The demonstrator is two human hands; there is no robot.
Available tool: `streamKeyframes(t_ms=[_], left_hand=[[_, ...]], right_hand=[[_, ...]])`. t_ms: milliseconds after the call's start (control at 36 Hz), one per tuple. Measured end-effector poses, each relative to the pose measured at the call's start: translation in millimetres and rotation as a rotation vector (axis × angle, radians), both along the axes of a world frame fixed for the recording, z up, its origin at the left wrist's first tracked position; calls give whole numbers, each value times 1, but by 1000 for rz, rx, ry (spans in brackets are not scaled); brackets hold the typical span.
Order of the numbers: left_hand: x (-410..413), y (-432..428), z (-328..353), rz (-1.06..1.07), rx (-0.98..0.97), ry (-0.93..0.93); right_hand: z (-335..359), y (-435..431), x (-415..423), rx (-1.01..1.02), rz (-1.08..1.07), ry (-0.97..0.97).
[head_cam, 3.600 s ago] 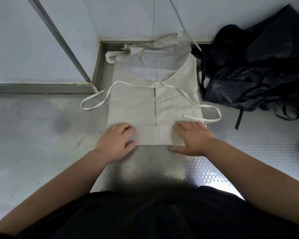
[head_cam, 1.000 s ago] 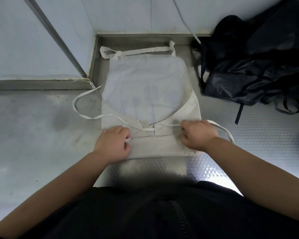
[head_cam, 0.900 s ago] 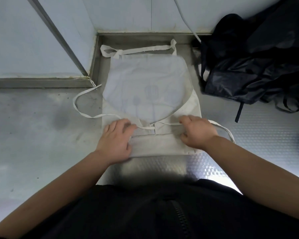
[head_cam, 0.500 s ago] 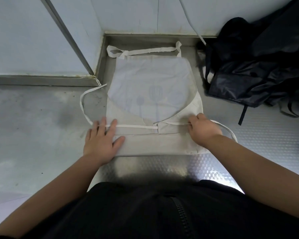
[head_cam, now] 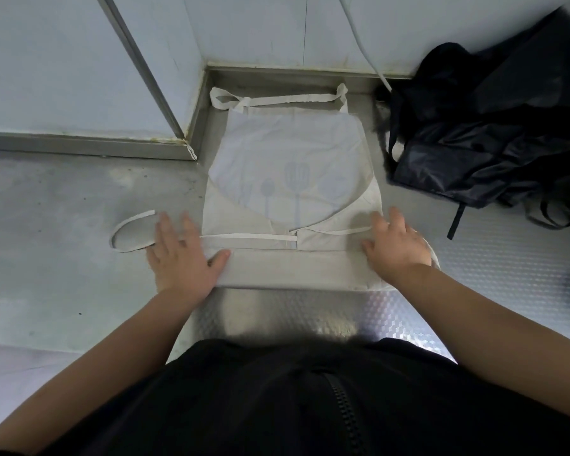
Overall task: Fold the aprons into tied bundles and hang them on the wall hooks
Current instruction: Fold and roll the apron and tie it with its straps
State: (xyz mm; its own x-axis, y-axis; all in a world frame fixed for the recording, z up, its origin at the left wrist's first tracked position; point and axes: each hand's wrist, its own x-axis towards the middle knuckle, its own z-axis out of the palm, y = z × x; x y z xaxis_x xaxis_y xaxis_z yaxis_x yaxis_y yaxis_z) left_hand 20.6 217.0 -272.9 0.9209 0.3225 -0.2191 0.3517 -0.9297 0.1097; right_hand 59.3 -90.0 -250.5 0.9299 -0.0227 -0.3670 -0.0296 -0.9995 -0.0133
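Item: cream apron point(head_cam: 290, 179), partly folded. It lay flat on a grey metal counter point(head_cam: 63, 274), set into the corner below the pale wall point(head_cam: 63, 60). The rounded bib faced up and bore a faint print of kitchen utensils. The near edge was folded into a flat band.

Neck strap point(head_cam: 277, 102): stretched along the far edge of the apron, just beside the wall ledge.

Left tie point(head_cam: 244, 237): ran from the middle of the apron leftward, passed under the left hand point(head_cam: 181, 255) and curled in a loop on the counter beyond it.

Right tie point(head_cam: 339, 230): ran from the middle rightward and went under the right hand point(head_cam: 395, 248).

Left hand: palm down, fingers straight and spread, pressing the tie and the left edge of the folded band.

Right hand: palm down, fingers relaxed, resting on the right edge of the apron; nothing gripped.

Black fabric heap point(head_cam: 487, 143): crumpled, with dangling straps, on the counter to the right, near the apron.
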Motion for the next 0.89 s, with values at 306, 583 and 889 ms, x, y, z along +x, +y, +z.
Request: streamKeyframes(t_ms=[306, 583, 889], left_hand=[[-19, -17, -2, -553, -173, -49], [16, -7, 23, -422, -420, 84], [54, 1, 7, -415, 41, -91]], right_hand=[[-2, -4, -24, 125, 526, 74], [17, -6, 0, 193, 399, 128], [10, 5, 35, 24, 322, 20]])
